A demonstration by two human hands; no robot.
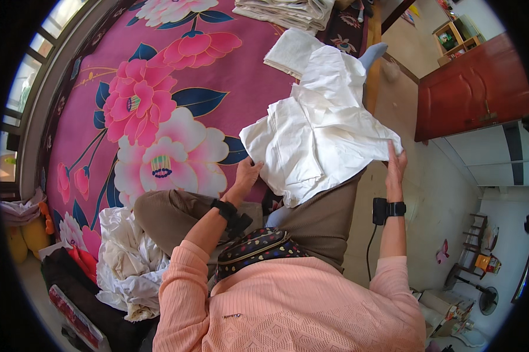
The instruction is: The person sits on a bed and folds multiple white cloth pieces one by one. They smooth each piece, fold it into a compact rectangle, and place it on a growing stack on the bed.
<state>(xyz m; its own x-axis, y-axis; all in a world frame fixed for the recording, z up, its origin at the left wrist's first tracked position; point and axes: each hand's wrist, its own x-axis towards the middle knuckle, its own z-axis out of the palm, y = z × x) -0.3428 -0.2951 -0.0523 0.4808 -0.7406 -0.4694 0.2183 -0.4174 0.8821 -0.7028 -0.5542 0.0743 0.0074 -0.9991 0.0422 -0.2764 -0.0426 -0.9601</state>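
A creased white cloth (312,132) lies spread across my outstretched leg and the bed. At its left edge my left hand (248,172) pinches the fabric between thumb and fingers. My right hand (395,163) grips the right corner, with the cloth between thumb and fingers. Layers and folds overlap in its middle. Just beyond it is a folded white cloth (290,53), partly covered by the spread one. A stack of folded off-white cloths (286,13) stands at the far end.
The flowered bedspread (255,88) extends to the left under a window. A crumpled heap of white cloth (130,264) lies beside my bent knee, near dark clothing (70,281). The wooden bed edge (372,83) runs along my right. Beyond are the tiled floor and a red door (471,88).
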